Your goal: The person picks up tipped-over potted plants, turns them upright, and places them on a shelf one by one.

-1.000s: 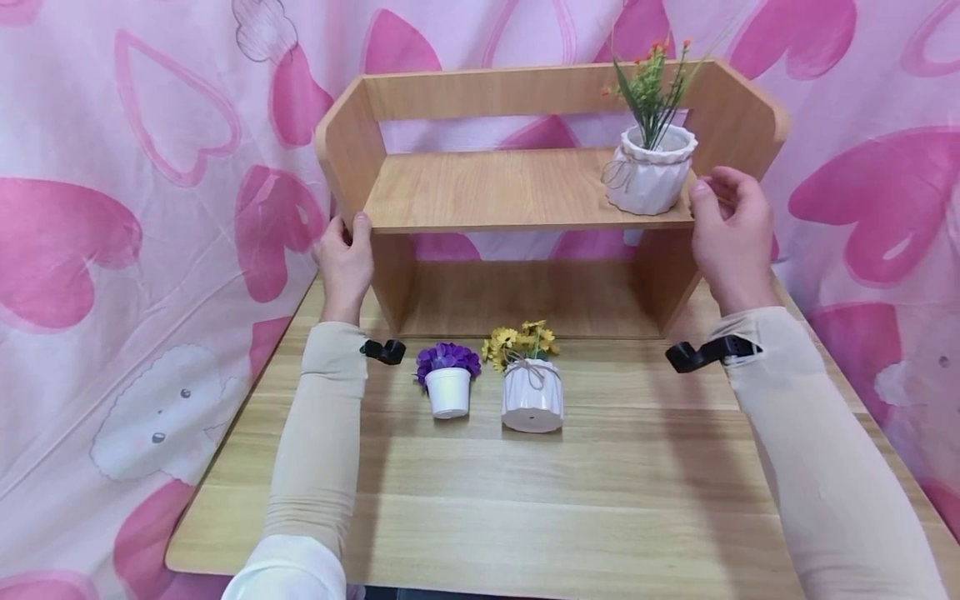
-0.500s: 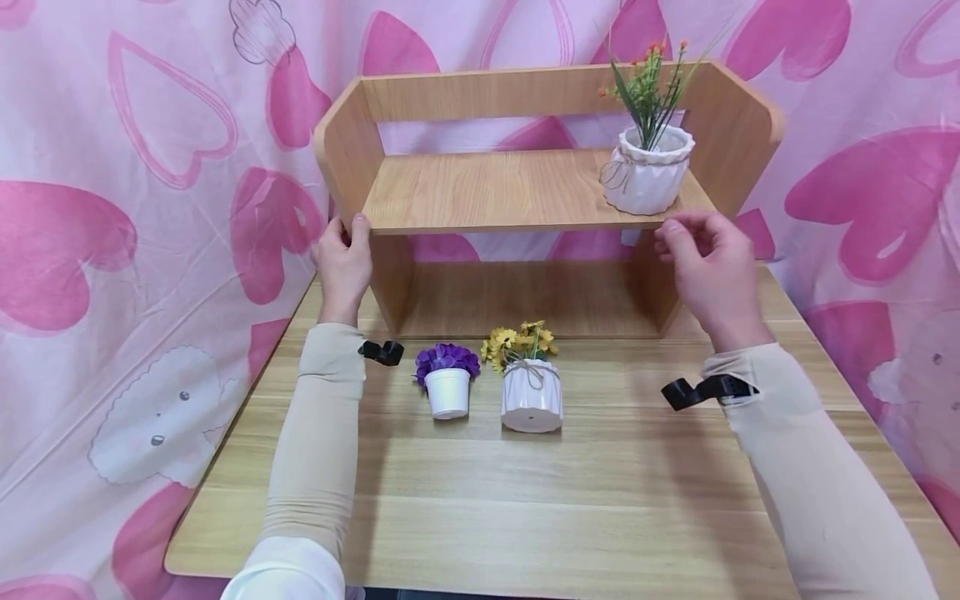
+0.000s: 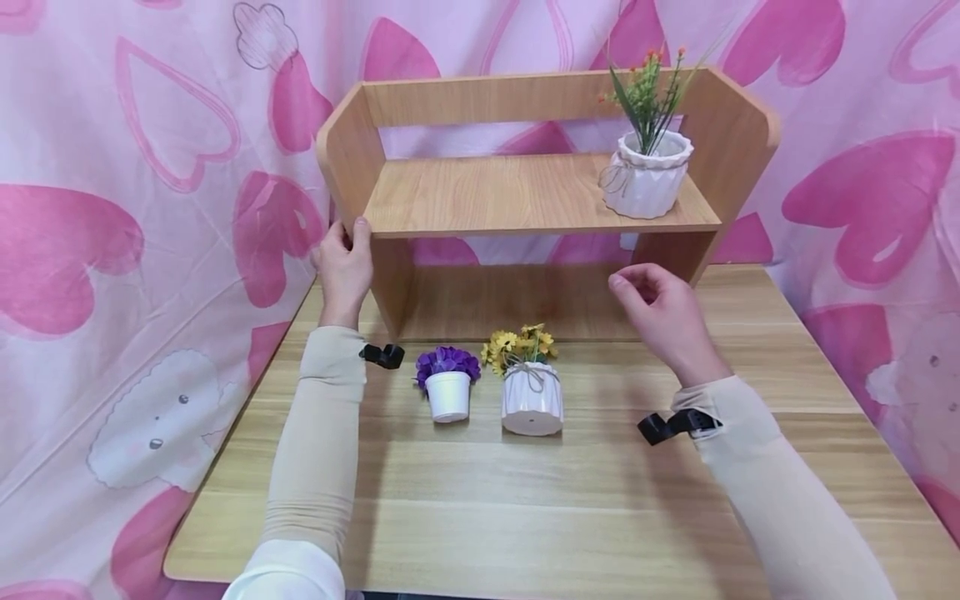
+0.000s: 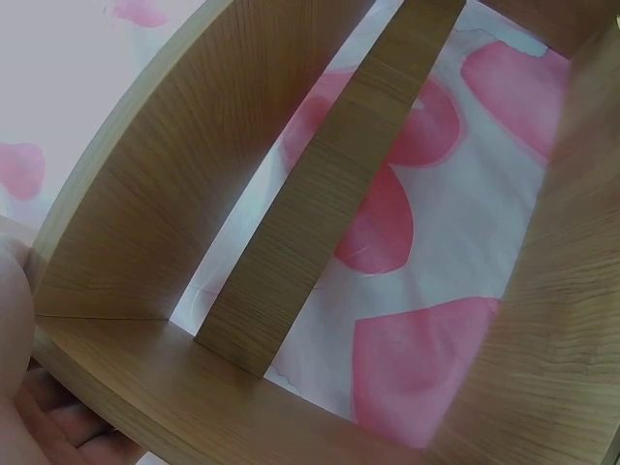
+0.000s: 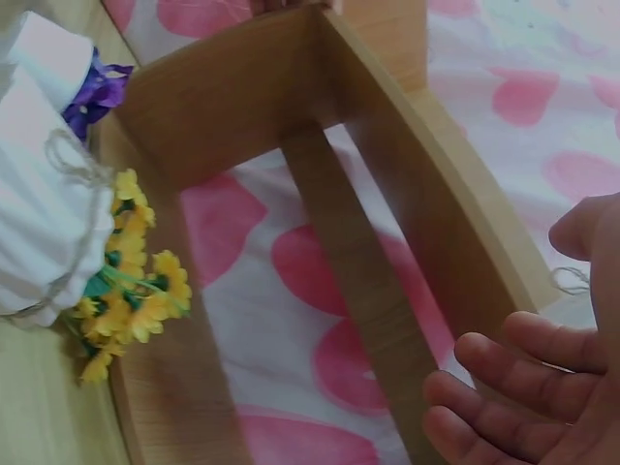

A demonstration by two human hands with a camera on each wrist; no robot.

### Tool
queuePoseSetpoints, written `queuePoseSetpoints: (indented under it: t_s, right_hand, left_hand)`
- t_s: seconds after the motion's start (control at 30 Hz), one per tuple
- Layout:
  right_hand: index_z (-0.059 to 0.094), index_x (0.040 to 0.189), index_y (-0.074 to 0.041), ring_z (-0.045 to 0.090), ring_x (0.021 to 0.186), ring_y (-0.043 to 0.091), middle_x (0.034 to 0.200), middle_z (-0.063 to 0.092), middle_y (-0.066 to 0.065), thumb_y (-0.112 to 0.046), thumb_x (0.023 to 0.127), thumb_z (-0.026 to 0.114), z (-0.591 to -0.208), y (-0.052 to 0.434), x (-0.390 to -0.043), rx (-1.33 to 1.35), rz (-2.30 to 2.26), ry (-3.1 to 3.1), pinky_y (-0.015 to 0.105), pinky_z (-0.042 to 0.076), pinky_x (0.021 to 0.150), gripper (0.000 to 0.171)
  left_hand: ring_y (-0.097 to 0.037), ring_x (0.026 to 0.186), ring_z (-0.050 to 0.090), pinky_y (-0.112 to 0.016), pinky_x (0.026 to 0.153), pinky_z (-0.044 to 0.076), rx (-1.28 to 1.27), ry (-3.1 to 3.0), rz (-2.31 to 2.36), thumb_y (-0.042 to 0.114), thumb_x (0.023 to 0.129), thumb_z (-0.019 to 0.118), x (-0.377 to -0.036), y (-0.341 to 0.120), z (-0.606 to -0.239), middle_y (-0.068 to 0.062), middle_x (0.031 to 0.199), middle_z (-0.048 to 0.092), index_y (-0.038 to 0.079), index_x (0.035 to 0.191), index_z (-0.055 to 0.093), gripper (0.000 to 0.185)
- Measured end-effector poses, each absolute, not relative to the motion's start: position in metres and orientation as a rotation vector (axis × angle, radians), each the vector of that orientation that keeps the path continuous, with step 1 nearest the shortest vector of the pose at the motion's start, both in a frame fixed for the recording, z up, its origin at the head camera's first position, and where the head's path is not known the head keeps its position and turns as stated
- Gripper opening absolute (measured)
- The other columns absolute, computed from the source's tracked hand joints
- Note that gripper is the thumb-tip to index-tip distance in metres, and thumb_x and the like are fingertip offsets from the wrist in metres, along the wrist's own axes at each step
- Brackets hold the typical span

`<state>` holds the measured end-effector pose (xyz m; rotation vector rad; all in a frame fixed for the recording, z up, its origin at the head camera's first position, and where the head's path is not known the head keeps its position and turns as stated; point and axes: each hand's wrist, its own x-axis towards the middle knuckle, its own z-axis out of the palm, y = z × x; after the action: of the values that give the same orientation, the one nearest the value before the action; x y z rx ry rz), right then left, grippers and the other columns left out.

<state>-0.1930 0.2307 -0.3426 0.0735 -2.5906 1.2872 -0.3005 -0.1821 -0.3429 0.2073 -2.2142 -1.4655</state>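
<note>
My left hand (image 3: 346, 271) grips the left side panel of a two-tier wooden shelf (image 3: 480, 196). In the left wrist view its fingers (image 4: 73, 426) wrap around the panel's edge. My right hand (image 3: 663, 321) hovers in front of the shelf's lower right part, with relaxed fingers and nothing held. A white ceramic pot with orange flowers (image 3: 647, 185) stands upright on the upper board at the right. On the table in front lie a ribbed white pot with yellow flowers (image 3: 532, 400) and a smaller white pot with purple flowers (image 3: 449, 395), both tipped back with blooms toward the shelf.
The shelf stands at the back of a light wooden table (image 3: 465, 508). A pink heart-patterned cloth (image 3: 180, 283) hangs behind it and on both sides. Each wrist wears a black camera strap (image 3: 678, 425).
My right hand has left the shelf's right side and moved down and left toward the table pots. The left hand keeps its grip, and the pots stay put.
</note>
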Motion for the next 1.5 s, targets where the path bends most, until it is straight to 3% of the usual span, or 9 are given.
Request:
queuePoseSetpoints:
  t_s: [0.23,0.53,0.8,1.1,1.5]
  right_hand:
    - [0.07,0.13,-0.003,0.062,0.102,0.028,0.117,0.073,0.019,-0.048,0.109,0.059,-0.355,0.225,-0.19,0.08,1.267,-2.683,0.024,0.049,0.079,0.05]
    - [0.067,0.135,-0.003,0.066,0.11,0.034,0.123,0.073,0.019,-0.054,0.108,0.057,-0.377,0.222,-0.188,0.062,1.286,-2.816,0.042,0.055,0.092,0.058]
    - [0.065,0.138,-0.006,0.065,0.115,0.033,0.126,0.073,0.017,-0.062,0.106,0.057,-0.392,0.216,-0.185,0.046,1.284,-2.914,0.044,0.057,0.094,0.065]
    - [0.066,0.136,-0.001,0.069,0.117,0.036,0.127,0.074,0.021,-0.057,0.106,0.061,-0.409,0.207,-0.183,0.087,1.264,-2.944,0.053,0.058,0.101,0.064]
    - [0.068,0.134,-0.002,0.07,0.115,0.033,0.127,0.074,0.018,-0.06,0.107,0.057,-0.436,0.196,-0.177,0.132,1.224,-3.026,0.052,0.059,0.099,0.064]
  left_hand:
    - [-0.025,0.141,0.059,-0.038,0.122,0.048,0.221,-2.218,-1.505,0.051,0.109,0.05,-0.299,-0.182,-0.343,-0.01,0.155,0.064,0.015,0.152,0.062,0.058]
    - [-0.025,0.137,0.062,-0.038,0.121,0.049,0.213,-2.219,-1.5,0.05,0.109,0.05,-0.3,-0.182,-0.344,-0.01,0.153,0.066,0.014,0.15,0.063,0.057]
    - [-0.025,0.136,0.063,-0.038,0.122,0.048,0.178,-2.196,-1.503,0.048,0.109,0.05,-0.3,-0.183,-0.346,-0.012,0.153,0.065,0.012,0.15,0.063,0.056]
    - [-0.027,0.137,0.063,-0.04,0.122,0.049,0.181,-2.198,-1.484,0.048,0.109,0.051,-0.301,-0.182,-0.346,-0.012,0.152,0.066,0.011,0.149,0.064,0.056]
    - [-0.025,0.143,0.058,-0.041,0.124,0.048,0.227,-2.243,-1.493,0.053,0.11,0.048,-0.301,-0.181,-0.345,-0.008,0.158,0.061,0.016,0.155,0.059,0.06]
